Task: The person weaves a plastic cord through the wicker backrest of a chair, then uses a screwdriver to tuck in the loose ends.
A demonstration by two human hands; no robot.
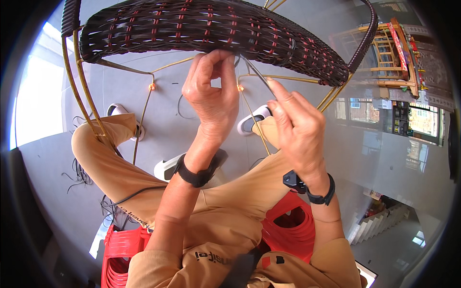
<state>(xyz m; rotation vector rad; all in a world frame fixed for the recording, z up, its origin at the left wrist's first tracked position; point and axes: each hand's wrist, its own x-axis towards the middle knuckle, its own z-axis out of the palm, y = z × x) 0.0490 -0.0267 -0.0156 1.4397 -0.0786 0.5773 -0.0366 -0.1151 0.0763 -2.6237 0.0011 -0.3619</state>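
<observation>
Above my hands is a woven chair seat [211, 26] of dark brown strips with red ones worked in, on a thin gold metal frame [81, 81]. My left hand [212, 93] is closed in a pinch right at the lower edge of the weave; whatever lies between its fingertips is hidden. In my right hand [300, 127], thumb and forefinger grip a thin, straight, dark grey strip or rod [257, 72]. It slants up leftward, its far end meeting the weave beside my left fingertips. I cannot tell whether it is a weaving strip or a slim tool.
My legs straddle the frame's gold legs [144, 120], which bear orange ties [151, 87]. Dark loose strips [79, 175] lie on the grey floor at left. I sit on a red plastic stool [293, 225]. A wooden rack [389, 53] stands far right.
</observation>
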